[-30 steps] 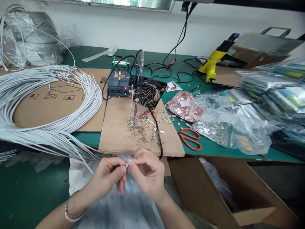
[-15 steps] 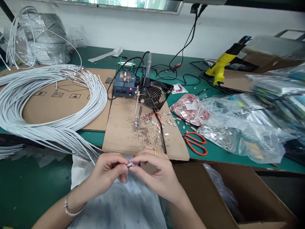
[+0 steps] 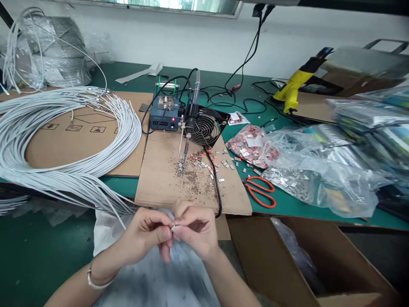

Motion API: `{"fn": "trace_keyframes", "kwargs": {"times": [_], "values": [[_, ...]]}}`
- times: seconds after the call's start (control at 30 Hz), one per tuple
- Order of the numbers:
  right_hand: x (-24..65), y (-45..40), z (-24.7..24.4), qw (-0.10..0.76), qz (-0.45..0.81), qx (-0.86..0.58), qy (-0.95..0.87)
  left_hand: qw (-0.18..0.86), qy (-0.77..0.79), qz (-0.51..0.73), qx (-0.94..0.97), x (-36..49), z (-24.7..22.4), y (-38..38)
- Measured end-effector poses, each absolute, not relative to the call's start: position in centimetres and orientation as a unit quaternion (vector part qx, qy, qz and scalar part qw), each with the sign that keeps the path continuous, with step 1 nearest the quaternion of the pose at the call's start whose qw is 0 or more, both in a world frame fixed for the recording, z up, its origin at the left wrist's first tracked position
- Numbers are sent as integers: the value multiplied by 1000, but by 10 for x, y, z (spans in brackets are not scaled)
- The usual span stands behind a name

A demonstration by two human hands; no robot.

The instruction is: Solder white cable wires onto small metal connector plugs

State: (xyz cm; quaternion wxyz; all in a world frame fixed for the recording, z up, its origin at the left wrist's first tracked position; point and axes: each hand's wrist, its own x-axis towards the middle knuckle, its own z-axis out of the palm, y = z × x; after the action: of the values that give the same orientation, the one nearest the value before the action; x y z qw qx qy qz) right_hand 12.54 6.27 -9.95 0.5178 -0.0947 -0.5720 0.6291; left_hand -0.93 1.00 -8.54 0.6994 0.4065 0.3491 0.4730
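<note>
My left hand (image 3: 150, 232) is closed in a pinch, thumb against index finger, in front of the cardboard's near edge. A small whitish piece (image 3: 173, 227) shows between its fingertips; it may be a cable end, but the fingers cover most of it. My right hand (image 3: 196, 230) pinches at that same piece from the other side, its fingertips meeting those of the left. White cables (image 3: 111, 198) hang over the bench edge beside my left wrist, and one reaches down behind it. Whether that cable runs into my hand is hidden.
A soldering iron (image 3: 193, 106) stands tip-down by its blue station (image 3: 165, 117) and a fan (image 3: 206, 128) on cardboard (image 3: 159, 183). Small metal connectors (image 3: 204, 162) lie scattered there. Orange-handled scissors (image 3: 262, 192), bagged parts (image 3: 252, 145) and a yellow heat gun (image 3: 292, 91) are right; an open box (image 3: 268, 260) sits below.
My right hand has turned inward and its fingers have curled closer around the small piece. Both hands are still together, and the piece is now more covered. The view has shifted slightly.
</note>
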Motion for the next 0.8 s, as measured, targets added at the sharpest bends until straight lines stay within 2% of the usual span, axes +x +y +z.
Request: {"fn": "trace_keyframes", "kwargs": {"times": [0.13, 0.23, 0.33, 0.4, 0.57, 0.67, 0.8], "values": [[125, 65, -107, 580, 672, -72, -455, 687, 343, 509, 389, -6, -84, 8], [142, 73, -98, 607, 608, -151, -490, 634, 399, 523, 407, -9, -78, 6], [157, 75, -87, 464, 534, -233, -667, 570, 457, 510, 454, -12, -74, 5], [161, 74, -80, 384, 519, -238, -725, 517, 484, 482, 516, -13, -73, 5], [157, 74, -71, 333, 503, -252, -757, 396, 528, 407, 631, -15, -78, 1], [152, 70, -77, 352, 534, -264, -722, 414, 526, 420, 612, -12, -78, 2], [141, 61, -91, 441, 600, -272, -610, 539, 489, 484, 486, -4, -79, 7]]}}
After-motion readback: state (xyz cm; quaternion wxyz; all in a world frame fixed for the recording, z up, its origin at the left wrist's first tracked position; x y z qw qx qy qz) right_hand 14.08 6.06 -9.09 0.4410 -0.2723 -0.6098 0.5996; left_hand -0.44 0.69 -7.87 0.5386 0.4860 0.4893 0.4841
